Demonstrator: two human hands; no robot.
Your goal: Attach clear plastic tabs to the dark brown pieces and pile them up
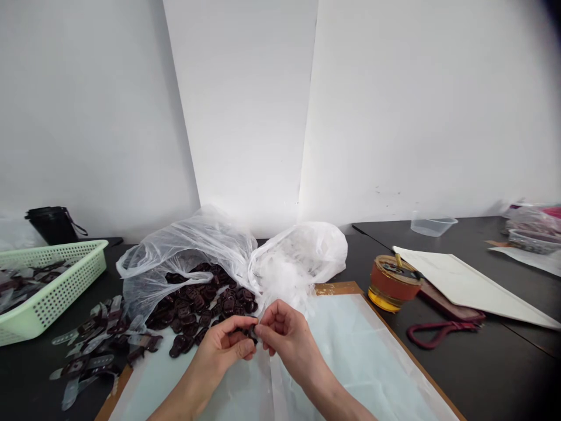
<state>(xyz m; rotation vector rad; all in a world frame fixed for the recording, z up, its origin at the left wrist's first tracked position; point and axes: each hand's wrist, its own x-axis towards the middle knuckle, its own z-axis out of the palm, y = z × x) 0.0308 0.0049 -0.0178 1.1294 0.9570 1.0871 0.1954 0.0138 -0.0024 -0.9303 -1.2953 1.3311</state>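
Note:
My left hand (228, 342) pinches a small dark brown plastic piece (253, 333) between thumb and fingers. Fingertips of my right hand (283, 333) meet it there, closed in a pinch; what they grip is mostly hidden. Both hands are above a pale blue sheet (350, 345). Just beyond my left hand lies a heap of glossy dark brown pieces (188, 310), spilling from a clear plastic bag (188, 240). Behind my right hand, a white plastic bag (326, 251) lies open with many small translucent pieces (283, 278) at its mouth.
To the left, brown-and-clear assembled pieces (94, 351) lie beside a pale green basket (52, 298) and a black cup (51, 225). On the right are an amber round container (392, 283), a maroon phone case with strap (451, 304), a white board (473, 283) and a clear tub (432, 225).

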